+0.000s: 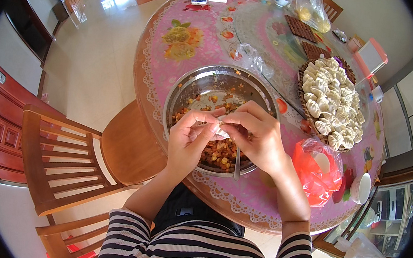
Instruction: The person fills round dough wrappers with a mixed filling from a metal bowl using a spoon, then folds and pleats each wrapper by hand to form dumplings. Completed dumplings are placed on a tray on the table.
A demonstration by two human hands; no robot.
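Above a wide stainless steel bowl (226,69), my left hand (192,137) and my right hand (258,136) meet at the fingertips. Between them they pinch a small pale dumpling (222,131), mostly covered by the fingers. Chopped orange and yellow filling (217,154) lies in the bowl and clings to its inner wall. A metal spoon (237,166) rests in the filling, its handle over the near rim. To the right, a round woven tray (303,101) carries many pleated dumplings (332,98), packed close together.
Right of the bowl sits a red plastic bag (316,178) with a round dough wrapper (322,162) on it. A white cup (360,188) lies near the table's right edge. Crumpled clear plastic (253,59) is behind the bowl. A wooden chair (75,160) stands at the left.
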